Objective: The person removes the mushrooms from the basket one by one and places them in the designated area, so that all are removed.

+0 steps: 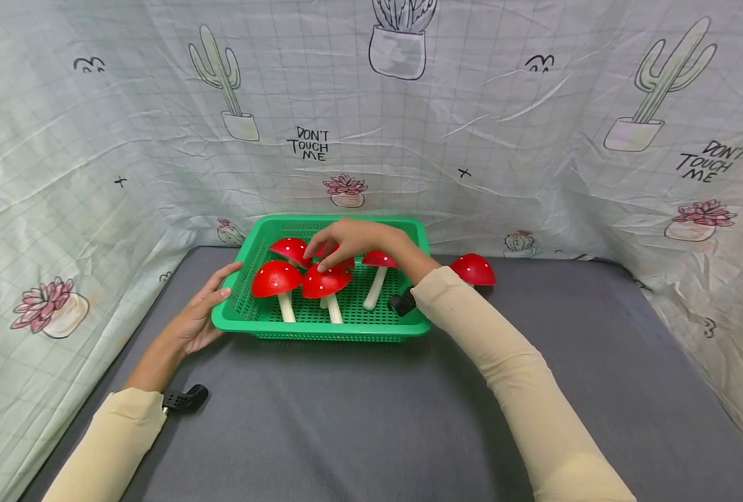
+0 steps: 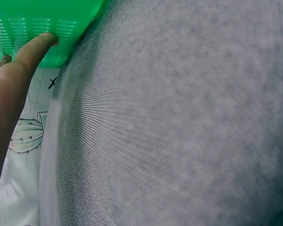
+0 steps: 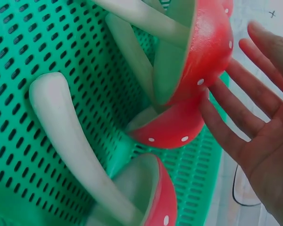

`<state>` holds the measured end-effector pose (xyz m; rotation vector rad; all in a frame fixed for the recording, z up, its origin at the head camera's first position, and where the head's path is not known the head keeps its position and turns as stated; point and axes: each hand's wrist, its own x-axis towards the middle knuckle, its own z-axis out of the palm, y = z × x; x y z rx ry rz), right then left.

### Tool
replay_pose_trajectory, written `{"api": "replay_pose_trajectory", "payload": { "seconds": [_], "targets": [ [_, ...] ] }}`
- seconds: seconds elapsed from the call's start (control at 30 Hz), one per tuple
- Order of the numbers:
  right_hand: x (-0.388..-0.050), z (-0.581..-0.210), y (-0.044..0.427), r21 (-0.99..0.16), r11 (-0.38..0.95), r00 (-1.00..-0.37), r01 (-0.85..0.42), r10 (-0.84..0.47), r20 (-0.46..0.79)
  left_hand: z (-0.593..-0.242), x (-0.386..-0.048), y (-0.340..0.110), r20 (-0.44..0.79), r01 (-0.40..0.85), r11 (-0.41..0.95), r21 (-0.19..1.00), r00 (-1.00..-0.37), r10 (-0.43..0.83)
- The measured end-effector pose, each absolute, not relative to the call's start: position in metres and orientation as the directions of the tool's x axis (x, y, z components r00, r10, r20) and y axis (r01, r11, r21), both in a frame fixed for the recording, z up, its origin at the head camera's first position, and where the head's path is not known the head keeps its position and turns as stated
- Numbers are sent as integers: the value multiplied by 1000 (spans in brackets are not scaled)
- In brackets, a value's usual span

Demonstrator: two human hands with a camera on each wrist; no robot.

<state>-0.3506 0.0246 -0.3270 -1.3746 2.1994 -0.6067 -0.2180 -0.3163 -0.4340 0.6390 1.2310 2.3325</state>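
Several toy mushrooms with red, white-dotted caps and pale stems lie in a green basket (image 1: pixel 321 328). My left hand (image 1: pixel 203 314) rests against the basket's left end, its fingertips at the rim. In the left wrist view a straight finger (image 2: pixel 35 49) touches the outer wall. Over the mushrooms reaches my right hand (image 1: pixel 345 238), its thumb near the cap of the front middle mushroom (image 1: pixel 327 281). The right wrist view has its spread fingers (image 3: pixel 247 101) against a red cap (image 3: pixel 210 52), not curled round it. Another mushroom (image 1: pixel 380 260) leans right of this hand.
Outside the basket, one more mushroom (image 1: pixel 474 268) stands beyond the right sleeve, partly hidden by it. A grey cloth (image 1: pixel 321 418) covers the table. Patterned white fabric (image 1: pixel 459 104) hangs behind and at both sides. A front-left mushroom (image 1: pixel 277 279) sits near the basket's left wall.
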Motion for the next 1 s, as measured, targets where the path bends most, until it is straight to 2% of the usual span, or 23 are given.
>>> {"api": "replay_pose_trajectory", "payload": {
  "seconds": [0.37, 0.57, 0.77, 1.0],
  "targets": [
    [-347, -331, 15, -533, 459, -313, -711, -885, -345, -434, -216, -316, 193, -163, -523, 836, -806, 560],
    [-348, -334, 15, -495, 451, -271, -743, -879, -394, -433, -215, -316, 191, -160, -518, 840, -807, 559],
    [-346, -335, 13, -493, 439, -272, -751, -886, -375, -433, -215, -316, 200, -151, -515, 844, -802, 563],
    [-348, -341, 16, -604, 339, -219, -721, -939, -265, -433, -212, -315, 197, -155, -521, 840, -806, 558]
  ]
}}
